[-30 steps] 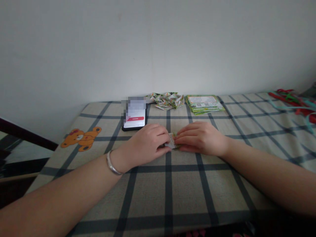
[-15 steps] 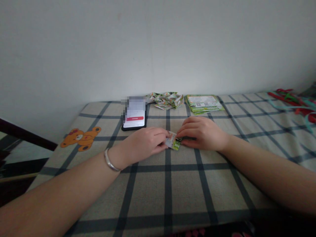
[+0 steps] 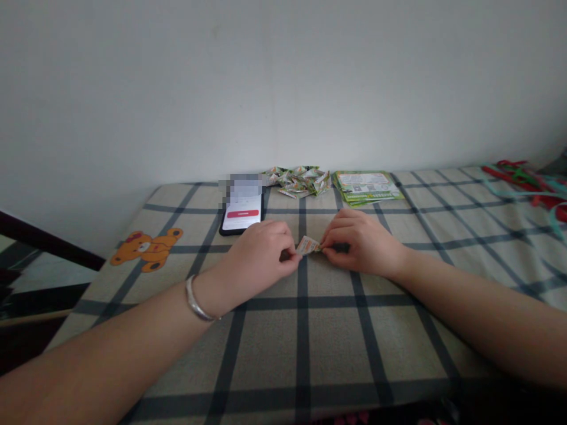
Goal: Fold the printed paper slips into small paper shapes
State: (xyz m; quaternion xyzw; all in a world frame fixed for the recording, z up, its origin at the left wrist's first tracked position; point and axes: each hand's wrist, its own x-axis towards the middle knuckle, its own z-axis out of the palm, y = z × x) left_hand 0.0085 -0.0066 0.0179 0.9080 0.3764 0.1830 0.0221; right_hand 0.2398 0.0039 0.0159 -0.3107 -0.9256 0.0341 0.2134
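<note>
A small folded paper piece (image 3: 308, 245), printed green, white and orange, is held between both hands just above the checked cloth (image 3: 310, 348). My left hand (image 3: 261, 257), with a silver bangle on its wrist, pinches the paper's left end. The right end is pinched by my right hand (image 3: 361, 242). Both hands rest on the cloth near its middle, fingers curled in.
A phone (image 3: 241, 209) with a lit screen lies behind my left hand. A heap of folded paper pieces (image 3: 299, 180) and a stack of green flyers (image 3: 365, 186) sit by the wall. Red and teal ribbons (image 3: 529, 180) lie far right. A bear print (image 3: 146, 248) marks the cloth's left.
The paper piece, earlier pressed flat under both hands, is now folded smaller and pinched at each end. My right hand's fingers have curled from flat into a pinch.
</note>
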